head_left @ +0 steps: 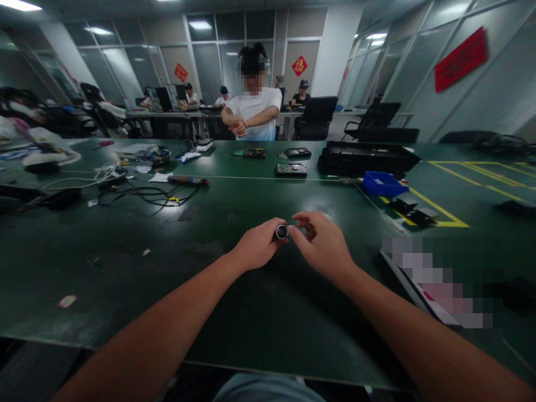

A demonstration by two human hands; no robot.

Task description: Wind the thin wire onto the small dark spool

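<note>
My left hand (pixel 260 245) is wrapped around a dark, flashlight-like tube (pixel 282 231). The tube's round, silver-rimmed end faces me, and its inside looks dark. Just to the right of that end is my right hand (pixel 322 240), its thumb and index finger curved toward the rim with a small gap. A small dark, shiny thing (pixel 309 225) shows among the curled fingers of my right hand, too small to name. Both hands are above the green table (pixel 234 312), and most of the tube's body is hidden by the left fingers.
Cables (pixel 142 195) and a thick handled tool (pixel 188 180) lie at left. Hard drives (pixel 291 169) sit ahead, with a black case (pixel 368 159) and a blue bin (pixel 383 184) to their right. A blurred-out flat item (pixel 435 290) lies at right. A person (pixel 253 109) stands across the table.
</note>
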